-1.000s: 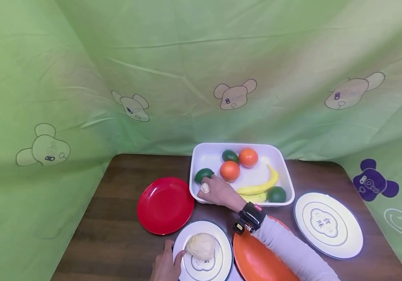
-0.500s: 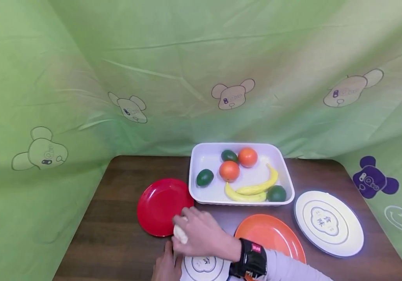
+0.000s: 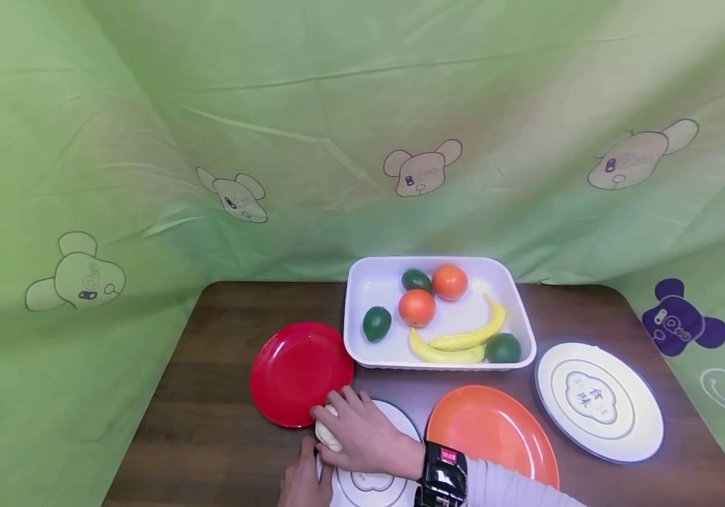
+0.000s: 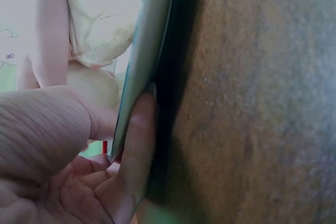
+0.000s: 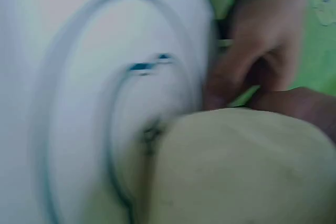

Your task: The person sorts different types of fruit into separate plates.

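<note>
While the right hand (image 3: 372, 438) grips a pale bun-shaped lump (image 3: 327, 432) at the far-left side of the small white plate (image 3: 375, 494), the step in hand reads as setting it down there. Right fingers wrap over the lump; can't tell if its underside touches the plate. Left hand (image 3: 307, 482) pinches that plate's left rim, thumb above, finger below, likely steadying it. Left wrist view shows two such lumps (image 4: 102, 17) close together; unclear which one is gripped. Next move probably calls for a soft let-go, no rolling, rim held firm.

Lump: off-white, matte, rounded, creased in places. Small white plate: glazed, thin blue-green edge line, flower-shaped outline in the middle.

Outward from the small white plate: red plate (image 3: 295, 373), glossy, round, just beyond and left. Orange plate (image 3: 486, 422), glossy, just right, partly under the pale ribbed sleeve (image 3: 514, 484). Larger white plate (image 3: 600, 405), similar print, farther right. Beyond it, white tray (image 3: 362, 271), plastic-looking, rounded corners, holding two smooth orange fruits (image 3: 417, 308), three dark green oval fruits (image 3: 376, 324), two curved yellow bananas (image 3: 448, 352). Counter (image 3: 204, 394) underneath: dark wood grain. Creased green cloth (image 3: 324, 84) behind, bear-head prints.
</note>
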`<action>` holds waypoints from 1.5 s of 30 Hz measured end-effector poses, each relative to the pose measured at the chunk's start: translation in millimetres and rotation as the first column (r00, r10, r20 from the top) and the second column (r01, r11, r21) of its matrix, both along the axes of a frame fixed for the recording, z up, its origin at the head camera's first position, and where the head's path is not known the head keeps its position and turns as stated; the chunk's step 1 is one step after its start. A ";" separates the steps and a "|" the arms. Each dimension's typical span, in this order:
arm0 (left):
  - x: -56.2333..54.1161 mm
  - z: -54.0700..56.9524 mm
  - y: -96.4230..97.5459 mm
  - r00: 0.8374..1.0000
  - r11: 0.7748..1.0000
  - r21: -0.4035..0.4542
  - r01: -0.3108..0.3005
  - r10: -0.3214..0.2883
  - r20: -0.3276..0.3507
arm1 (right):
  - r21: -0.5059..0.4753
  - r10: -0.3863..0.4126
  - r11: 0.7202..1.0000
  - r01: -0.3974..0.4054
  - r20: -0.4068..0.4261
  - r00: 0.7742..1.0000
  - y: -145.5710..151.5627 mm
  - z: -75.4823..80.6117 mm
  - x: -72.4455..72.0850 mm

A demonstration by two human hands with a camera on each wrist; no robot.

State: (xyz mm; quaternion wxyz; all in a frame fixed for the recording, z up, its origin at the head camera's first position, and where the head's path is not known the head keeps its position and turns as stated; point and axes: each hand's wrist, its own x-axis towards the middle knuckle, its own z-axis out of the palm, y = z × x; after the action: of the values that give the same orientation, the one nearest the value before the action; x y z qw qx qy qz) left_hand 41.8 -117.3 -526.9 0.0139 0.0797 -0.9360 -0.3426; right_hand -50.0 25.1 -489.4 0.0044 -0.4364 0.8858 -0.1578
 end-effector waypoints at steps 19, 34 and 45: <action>-29.8 36.8 -39.3 0.996 0.995 -0.061 -0.077 0.074 -0.050 | -0.076 -0.082 0.993 0.085 0.035 0.996 16.1 -2.2 5.4; -139.2 29.7 -105.6 0.988 0.993 -0.039 -0.115 0.118 0.099 | -0.295 -0.246 0.938 0.181 -0.202 0.948 97.8 31.8 -46.2; -153.0 11.6 -101.3 0.969 0.995 -0.095 0.013 0.011 0.245 | 0.165 -0.428 0.893 0.420 0.015 0.904 218.1 33.9 -119.2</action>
State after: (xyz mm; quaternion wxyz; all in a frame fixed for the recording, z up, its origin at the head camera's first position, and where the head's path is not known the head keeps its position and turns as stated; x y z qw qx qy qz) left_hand -111.2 -218.6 -515.3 -0.0983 0.1200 -0.9460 -0.2848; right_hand -169.3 243.2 -455.5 0.0268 -0.2271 0.9688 -0.0954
